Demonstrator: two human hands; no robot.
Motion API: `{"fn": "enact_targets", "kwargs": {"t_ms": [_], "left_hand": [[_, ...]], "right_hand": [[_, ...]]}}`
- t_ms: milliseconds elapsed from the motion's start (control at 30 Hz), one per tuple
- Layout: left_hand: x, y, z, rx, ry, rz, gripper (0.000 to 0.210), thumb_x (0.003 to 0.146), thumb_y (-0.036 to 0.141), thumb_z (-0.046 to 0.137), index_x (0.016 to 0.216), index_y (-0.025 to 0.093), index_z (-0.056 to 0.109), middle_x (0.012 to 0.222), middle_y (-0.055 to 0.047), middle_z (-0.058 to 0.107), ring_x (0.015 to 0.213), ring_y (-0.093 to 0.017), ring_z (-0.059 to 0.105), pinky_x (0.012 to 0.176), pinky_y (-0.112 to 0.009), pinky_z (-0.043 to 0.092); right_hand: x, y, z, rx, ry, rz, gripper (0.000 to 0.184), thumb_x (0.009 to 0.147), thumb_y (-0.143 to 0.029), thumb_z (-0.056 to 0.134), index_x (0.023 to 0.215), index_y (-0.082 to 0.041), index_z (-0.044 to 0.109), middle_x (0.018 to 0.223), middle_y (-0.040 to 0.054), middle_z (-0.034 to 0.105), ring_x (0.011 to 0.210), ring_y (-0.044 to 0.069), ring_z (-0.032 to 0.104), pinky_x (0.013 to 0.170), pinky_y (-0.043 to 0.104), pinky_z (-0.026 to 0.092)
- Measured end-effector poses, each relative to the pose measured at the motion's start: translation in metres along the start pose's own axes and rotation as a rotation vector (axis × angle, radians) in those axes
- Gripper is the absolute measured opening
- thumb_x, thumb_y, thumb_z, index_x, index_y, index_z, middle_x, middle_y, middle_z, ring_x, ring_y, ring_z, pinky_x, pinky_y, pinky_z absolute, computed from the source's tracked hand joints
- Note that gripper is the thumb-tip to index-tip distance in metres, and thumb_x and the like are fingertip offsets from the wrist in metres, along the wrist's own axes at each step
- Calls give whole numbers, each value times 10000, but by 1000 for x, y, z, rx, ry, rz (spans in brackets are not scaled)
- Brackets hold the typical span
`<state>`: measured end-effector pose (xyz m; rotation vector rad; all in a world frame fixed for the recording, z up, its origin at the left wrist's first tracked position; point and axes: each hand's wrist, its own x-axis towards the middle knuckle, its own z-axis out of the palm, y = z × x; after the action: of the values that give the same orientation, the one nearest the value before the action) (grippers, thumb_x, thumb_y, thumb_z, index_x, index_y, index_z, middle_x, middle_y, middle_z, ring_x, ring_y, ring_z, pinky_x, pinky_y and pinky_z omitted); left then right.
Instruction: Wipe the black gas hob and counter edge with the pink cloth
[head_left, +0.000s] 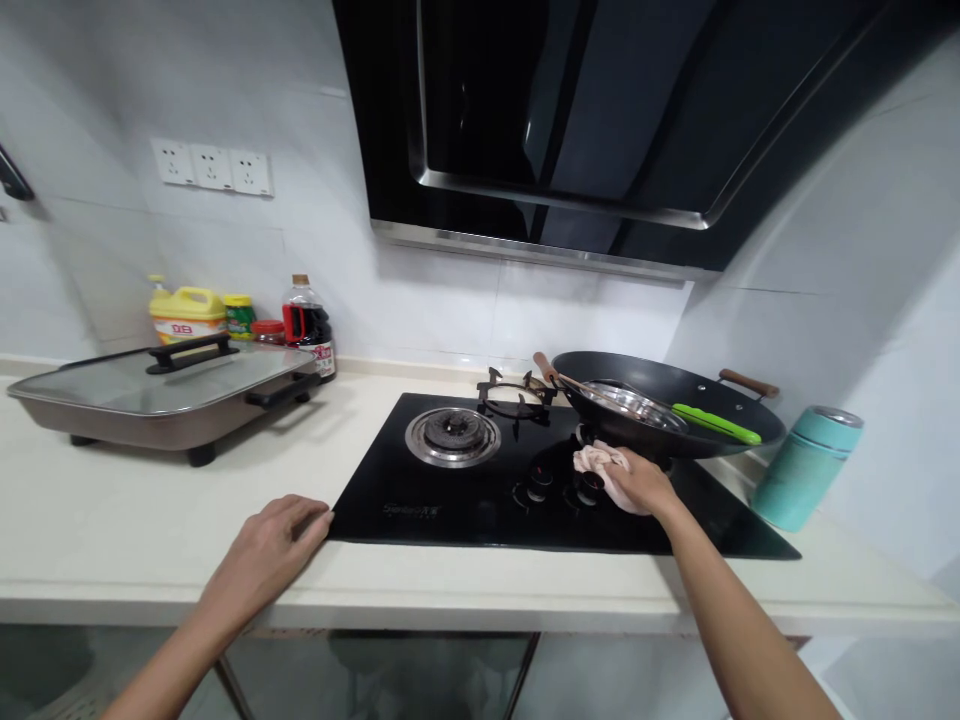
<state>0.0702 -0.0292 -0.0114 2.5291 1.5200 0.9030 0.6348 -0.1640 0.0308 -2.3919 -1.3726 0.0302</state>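
A kitchen counter (390, 580) runs along a pale tiled wall (450, 310), under a black range hood (540, 120). Set into it is a black glass gas cooktop (472, 505). The pan support (517, 414) lies off the left burner (453, 432), behind and to its right. A wok (675, 380) stands over the cooktop's right side, beside a turquoise tumbler (808, 470).

The person's right hand (646, 482) clutches a crumpled pale pink cloth (600, 457), pressed to the glass just beside the right control knob (590, 487), in front of the wok. The left hand (274, 540), loosely curled and seemingly holding nothing, rests on the counter with its fingertips at the cooktop's front left corner.

The step in hand looks like wiping the cooktop; the next stroke likely calls for working the cloth closely around the knob without turning it.
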Motion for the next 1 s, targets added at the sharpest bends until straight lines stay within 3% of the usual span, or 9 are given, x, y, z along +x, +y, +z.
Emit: {"fn": "enact_targets", "kwargs": {"t_ms": [200,333,433,533,700,867,1000], "left_hand": [[0,-2,3,-22,-10,-27,466,942,602,489,1004,244,780,1115,-70,784,1075,-282,693,966,-367,494],[3,-5,4,-28,-23,-36,466,932,616,499,993,252,783,1110,-65,781,1075,-285,689,967,-378,490],[4,-6,5,-26,-17,-34,469,922,616,504,976,246,787,1088,-69,783,1060,-287,690,956,-377,492],[4,-4,3,-28,-25,-43,464,930,598,495,978,237,783,1097,-77,782,1065,-280,688,961,-371,490],[1,3,-3,-44,-10,-43,441,951,555,474,946,234,777,1076,-79,790,1049,-266,695,952,-348,497],[0,7,-7,-69,24,-48,425,936,553,499,930,240,785,1046,-78,799,1010,-268,712,916,-332,524],[-1,9,-9,-72,15,-67,440,926,564,497,925,234,789,1043,-82,798,1005,-271,712,913,-335,529]], "right_hand": [[39,-23,11,32,-59,-72,446,939,-484,510,1297,-293,697,1216,60,762,1090,272,711,867,331,516],[39,-36,13,36,-89,-100,444,937,-507,531,1292,-304,702,1161,51,774,1009,254,722,827,319,522],[31,-47,13,39,-112,-165,465,904,-483,601,1332,-324,690,1221,31,756,1082,241,702,890,308,510],[23,-58,7,35,-178,-266,389,824,-438,699,1185,-308,764,1170,13,760,1055,227,693,902,299,507],[25,-76,-14,12,-376,-435,275,681,-367,787,943,-288,815,1014,-30,763,892,183,673,774,270,535],[23,-97,-21,-58,-526,-571,111,565,-243,796,674,-263,785,1120,-25,735,1053,218,646,935,305,510],[19,-98,-14,-91,-532,-570,171,530,-212,800,688,-266,764,1133,-39,732,1175,249,603,1097,352,419]]}}
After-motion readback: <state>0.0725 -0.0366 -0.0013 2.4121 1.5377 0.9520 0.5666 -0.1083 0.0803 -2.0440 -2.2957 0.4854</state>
